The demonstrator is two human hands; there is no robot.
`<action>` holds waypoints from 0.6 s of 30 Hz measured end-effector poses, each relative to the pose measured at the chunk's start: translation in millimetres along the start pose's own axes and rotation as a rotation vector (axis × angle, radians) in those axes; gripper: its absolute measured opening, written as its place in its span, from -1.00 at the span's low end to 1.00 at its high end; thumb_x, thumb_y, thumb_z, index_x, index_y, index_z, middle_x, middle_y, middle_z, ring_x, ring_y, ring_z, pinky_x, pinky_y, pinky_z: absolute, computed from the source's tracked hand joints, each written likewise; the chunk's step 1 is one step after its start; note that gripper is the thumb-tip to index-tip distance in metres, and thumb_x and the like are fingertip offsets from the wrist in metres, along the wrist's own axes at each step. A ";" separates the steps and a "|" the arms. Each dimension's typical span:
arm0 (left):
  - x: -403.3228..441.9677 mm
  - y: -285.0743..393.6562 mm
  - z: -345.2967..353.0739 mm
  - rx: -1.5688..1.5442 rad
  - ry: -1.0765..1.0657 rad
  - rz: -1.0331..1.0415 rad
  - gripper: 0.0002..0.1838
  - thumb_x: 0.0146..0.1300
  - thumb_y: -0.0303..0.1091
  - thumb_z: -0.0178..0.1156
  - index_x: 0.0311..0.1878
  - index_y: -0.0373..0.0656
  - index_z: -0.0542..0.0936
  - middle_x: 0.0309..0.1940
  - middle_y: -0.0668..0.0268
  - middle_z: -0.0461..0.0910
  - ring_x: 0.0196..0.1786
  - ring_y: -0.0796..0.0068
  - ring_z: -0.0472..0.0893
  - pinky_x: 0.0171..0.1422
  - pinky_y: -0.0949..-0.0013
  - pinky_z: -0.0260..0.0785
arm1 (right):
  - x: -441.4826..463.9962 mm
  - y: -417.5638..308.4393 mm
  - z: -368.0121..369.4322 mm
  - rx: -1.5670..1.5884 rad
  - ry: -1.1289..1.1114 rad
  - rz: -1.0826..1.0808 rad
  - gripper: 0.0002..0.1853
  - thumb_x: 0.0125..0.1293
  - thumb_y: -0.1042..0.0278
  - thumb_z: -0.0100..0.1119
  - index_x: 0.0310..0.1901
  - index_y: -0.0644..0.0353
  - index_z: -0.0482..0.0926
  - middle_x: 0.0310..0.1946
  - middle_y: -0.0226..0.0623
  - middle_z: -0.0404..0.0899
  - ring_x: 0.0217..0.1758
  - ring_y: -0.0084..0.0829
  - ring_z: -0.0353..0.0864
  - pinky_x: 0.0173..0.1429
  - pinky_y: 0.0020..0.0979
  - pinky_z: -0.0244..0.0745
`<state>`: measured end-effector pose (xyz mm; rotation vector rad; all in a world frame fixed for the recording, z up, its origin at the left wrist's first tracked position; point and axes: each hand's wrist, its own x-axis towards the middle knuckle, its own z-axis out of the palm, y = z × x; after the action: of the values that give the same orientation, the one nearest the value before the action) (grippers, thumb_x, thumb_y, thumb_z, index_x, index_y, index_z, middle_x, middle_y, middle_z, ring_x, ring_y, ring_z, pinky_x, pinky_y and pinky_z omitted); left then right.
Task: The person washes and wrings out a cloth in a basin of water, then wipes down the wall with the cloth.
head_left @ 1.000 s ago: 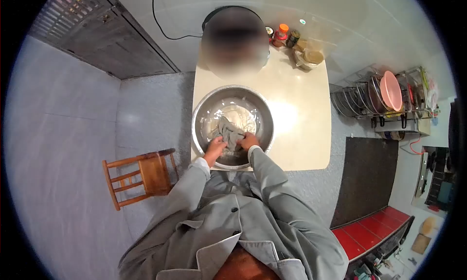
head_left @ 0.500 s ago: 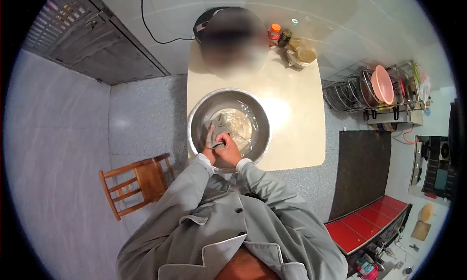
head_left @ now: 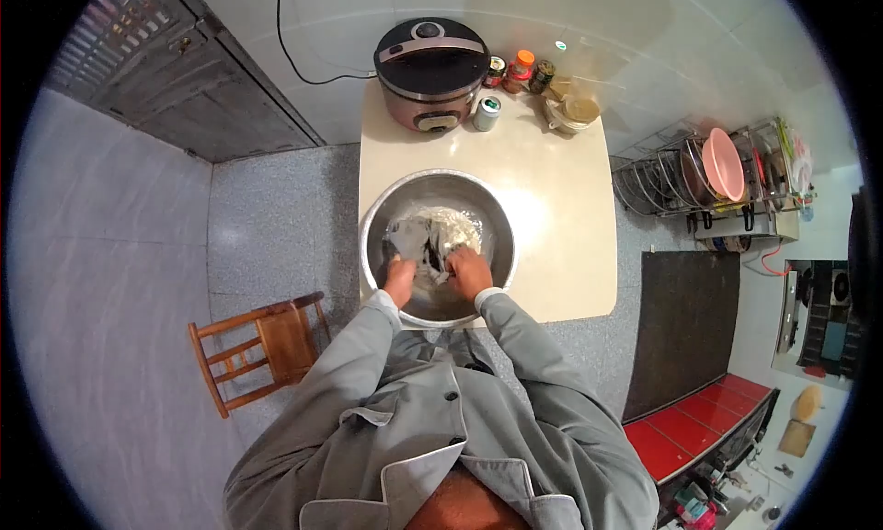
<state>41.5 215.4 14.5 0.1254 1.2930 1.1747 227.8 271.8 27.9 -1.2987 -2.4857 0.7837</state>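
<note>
A large metal basin [head_left: 371, 263] holds water and stands at the near left of the table. Inside it, a wet grey cloth with black parts [head_left: 411, 238] stretches between my two hands. My left hand [head_left: 399, 280] grips the cloth's left side, its fingers curled and partly hidden. On the other side, my right hand [head_left: 471, 270] is closed on the cloth's right part, low in the basin. Pale ripples or suds show in the water beyond the hands.
The cream table [head_left: 561, 254] carries a rice cooker [head_left: 432, 74], a can [head_left: 487, 113], several jars and a bagged bowl [head_left: 575, 113] at its far side. A wooden chair [head_left: 283, 344] stands to the left. A dish rack [head_left: 681, 176] is at the right.
My hands were close together with the cloth bunched between them. They have moved apart, the right one going rightward, and the cloth is now spread out between them.
</note>
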 end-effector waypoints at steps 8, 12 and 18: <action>-3.7 -29.1 -38.9 0.337 0.071 0.007 -0.50 0.12 -0.52 0.04 0.18 -0.01 0.45 -0.10 0.26 0.56 -0.05 0.31 0.57 -0.06 0.22 0.40 | 7.3 -9.5 24.6 0.255 -0.120 0.672 -0.24 0.08 -0.15 0.35 0.20 0.24 0.48 0.05 0.12 0.60 0.15 0.04 0.58 0.23 -0.18 0.46; -6.0 -25.8 -38.2 0.490 -0.145 0.163 -0.63 0.13 -0.45 0.12 0.05 -0.02 0.46 -0.15 0.28 0.56 -0.06 0.32 0.57 -0.03 0.10 0.38 | 10.7 3.8 78.1 0.321 -0.135 0.480 -0.41 0.14 -0.05 0.34 0.05 0.27 0.56 -0.06 0.10 0.64 0.02 0.04 0.64 0.14 -0.16 0.50; -21.1 -10.7 -16.2 0.092 0.233 -0.222 -0.62 0.25 -0.30 0.09 0.16 0.02 0.44 -0.03 0.23 0.57 0.07 0.17 0.57 0.17 -0.10 0.38 | 4.7 29.9 78.6 1.092 0.216 0.924 -0.64 0.27 0.11 0.20 -0.09 0.25 0.60 -0.19 -0.21 0.64 -0.17 -0.30 0.59 -0.02 -0.23 0.49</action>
<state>38.9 186.9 15.9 -0.0897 1.5240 0.9598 211.8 261.9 -54.2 -1.7712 -0.8145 1.6868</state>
